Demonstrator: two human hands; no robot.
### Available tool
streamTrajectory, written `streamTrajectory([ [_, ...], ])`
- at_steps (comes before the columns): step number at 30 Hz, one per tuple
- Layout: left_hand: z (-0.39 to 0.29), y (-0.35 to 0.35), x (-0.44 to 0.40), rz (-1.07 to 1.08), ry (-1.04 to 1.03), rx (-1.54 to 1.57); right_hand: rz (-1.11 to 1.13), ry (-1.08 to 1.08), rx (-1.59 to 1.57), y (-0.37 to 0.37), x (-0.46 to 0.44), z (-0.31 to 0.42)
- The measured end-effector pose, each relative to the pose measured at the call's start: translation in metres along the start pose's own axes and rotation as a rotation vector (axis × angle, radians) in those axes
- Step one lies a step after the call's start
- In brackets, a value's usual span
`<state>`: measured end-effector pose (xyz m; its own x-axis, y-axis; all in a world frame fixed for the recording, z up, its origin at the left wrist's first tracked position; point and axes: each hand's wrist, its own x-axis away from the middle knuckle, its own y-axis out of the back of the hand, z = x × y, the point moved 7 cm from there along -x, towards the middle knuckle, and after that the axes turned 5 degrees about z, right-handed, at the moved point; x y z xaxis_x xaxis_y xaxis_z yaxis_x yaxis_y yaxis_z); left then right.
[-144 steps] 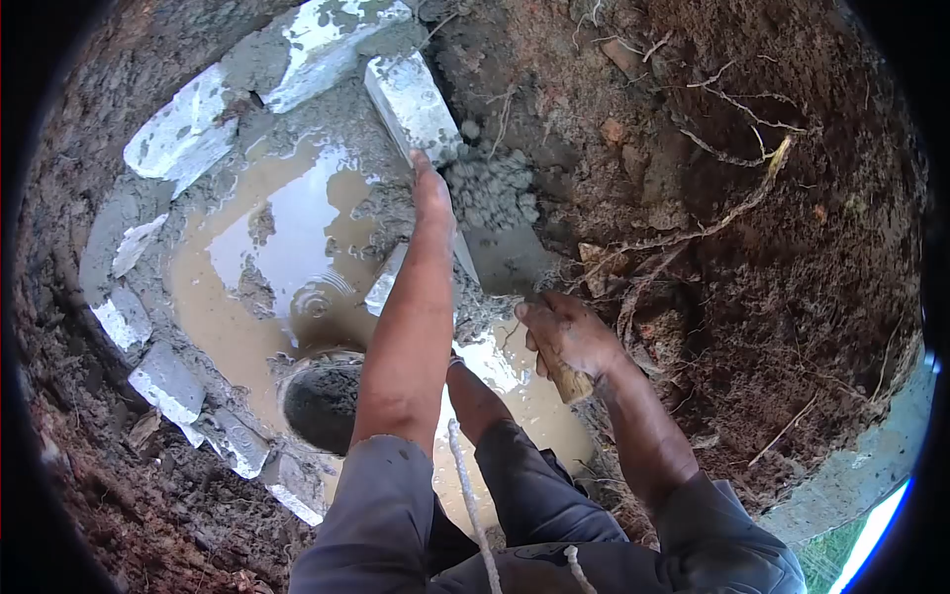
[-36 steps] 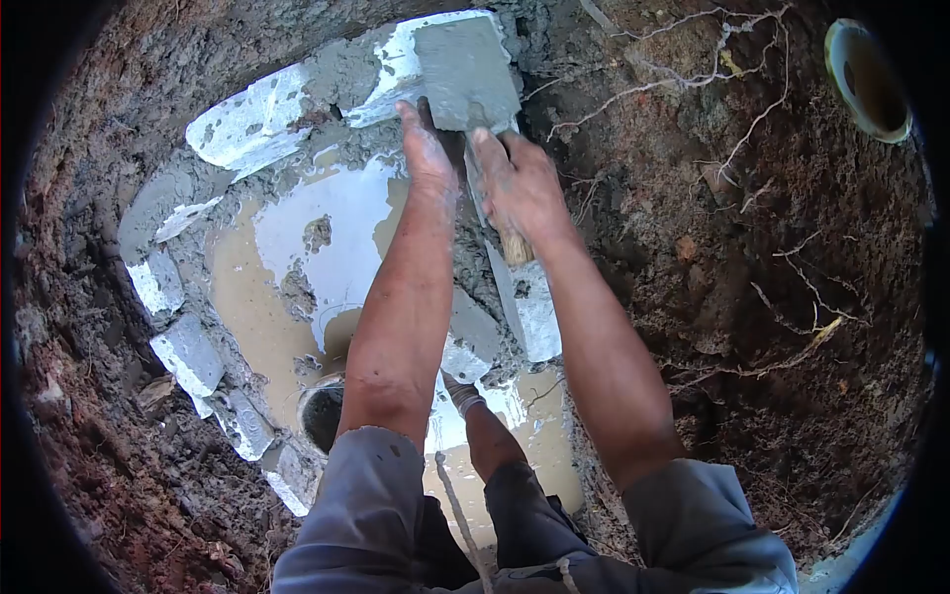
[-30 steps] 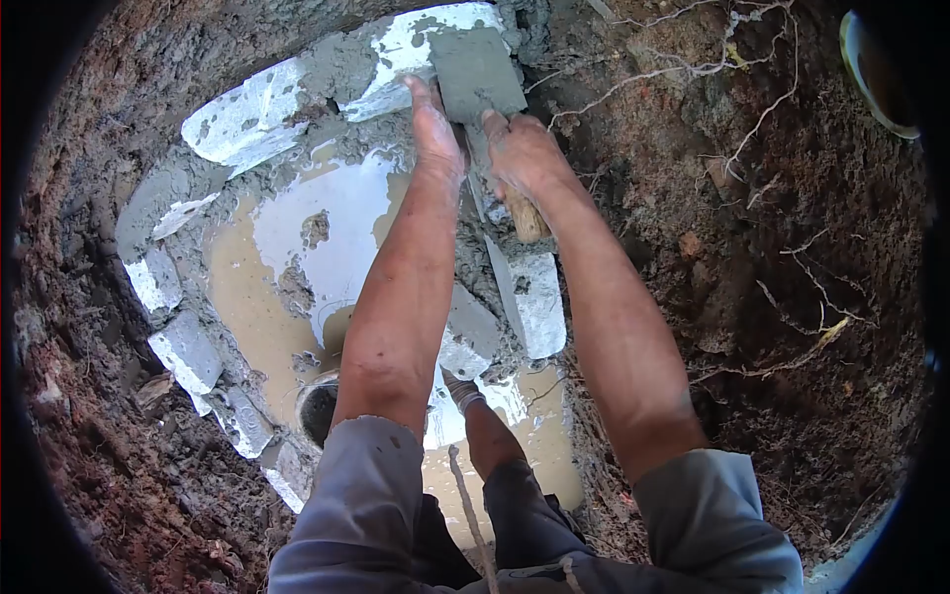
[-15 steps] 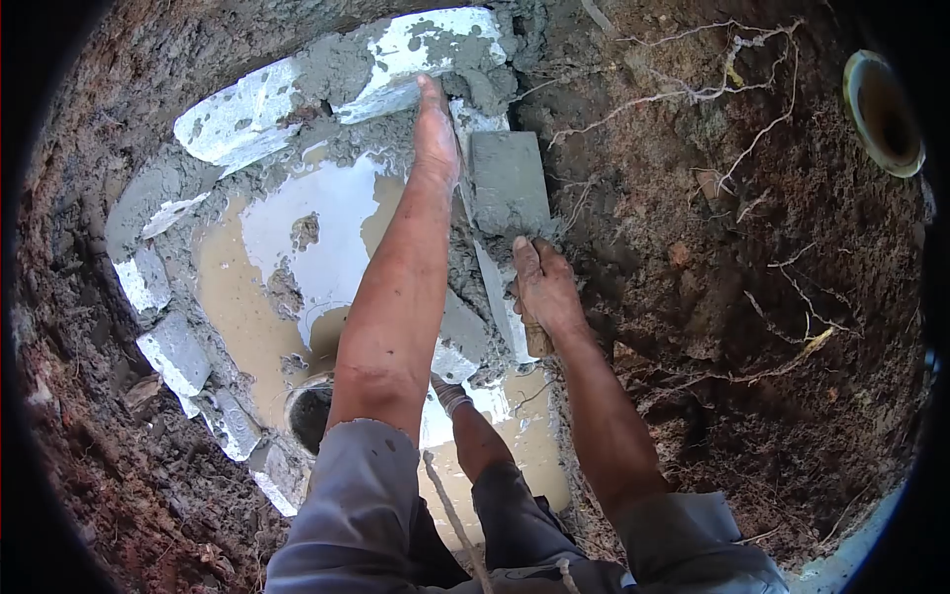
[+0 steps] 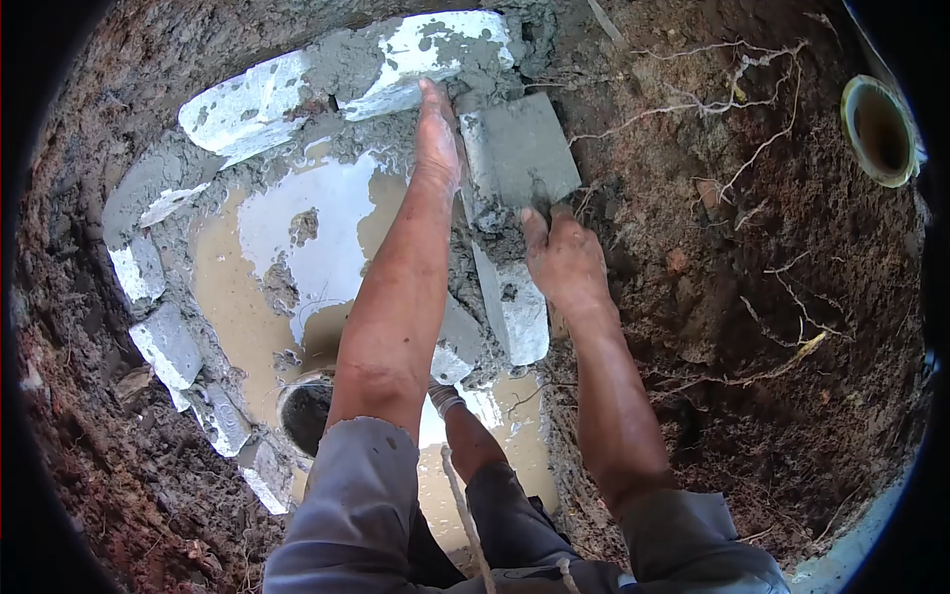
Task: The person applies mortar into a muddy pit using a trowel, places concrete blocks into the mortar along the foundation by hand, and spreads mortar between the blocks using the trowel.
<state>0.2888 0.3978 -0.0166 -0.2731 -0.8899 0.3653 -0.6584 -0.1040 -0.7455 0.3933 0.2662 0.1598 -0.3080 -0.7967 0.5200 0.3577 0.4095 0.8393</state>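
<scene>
My right hand [image 5: 566, 259] is closed round the handle of a trowel [image 5: 534, 153], which the hand mostly hides. Its flat grey blade, smeared with wet mortar, lies over the right-hand row of blocks. My left hand [image 5: 436, 134] is stretched out with straight fingers, edge-on beside the inner side of that row. Its fingertips reach the mortar-spotted white block [image 5: 424, 54] at the top. Below the trowel, a white block [image 5: 513, 312] sits along the right side with grey mortar at its upper end.
White and grey blocks [image 5: 242, 109] set in mortar ring a pool of muddy water [image 5: 237, 267]. One pipe opening [image 5: 307, 414] lies low at the left; another pipe [image 5: 879, 131] protrudes from the rooty earth wall [image 5: 683, 257]. A leg [image 5: 477, 436] stands in the water; a rope [image 5: 465, 510] hangs in front.
My right hand and the trowel have moved up and to the right, and the blade has turned. My left hand stays nearly in place.
</scene>
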Motion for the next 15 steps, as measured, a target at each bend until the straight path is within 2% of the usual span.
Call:
streamTrajectory([
  [4, -0.005, -0.01, 0.008, -0.012, 0.004, -0.031, -0.047, 0.024, -0.071, 0.011, -0.017, 0.021],
  [6, -0.014, -0.025, 0.022, -0.05, 0.035, -0.012, -0.025, 0.022, -0.272, -0.001, -0.034, 0.015],
  [8, -0.022, -0.04, 0.026, -0.064, 0.022, 0.034, 0.121, -0.075, -0.611, -0.006, -0.049, 0.02],
  [12, 0.002, -0.022, 0.004, -0.085, 0.061, -0.144, 0.328, -0.173, -0.498, -0.022, -0.07, 0.004],
  [15, -0.01, -0.029, 0.005, -0.214, 0.113, -0.525, 0.34, -0.271, -0.443, -0.019, -0.029, -0.017],
])
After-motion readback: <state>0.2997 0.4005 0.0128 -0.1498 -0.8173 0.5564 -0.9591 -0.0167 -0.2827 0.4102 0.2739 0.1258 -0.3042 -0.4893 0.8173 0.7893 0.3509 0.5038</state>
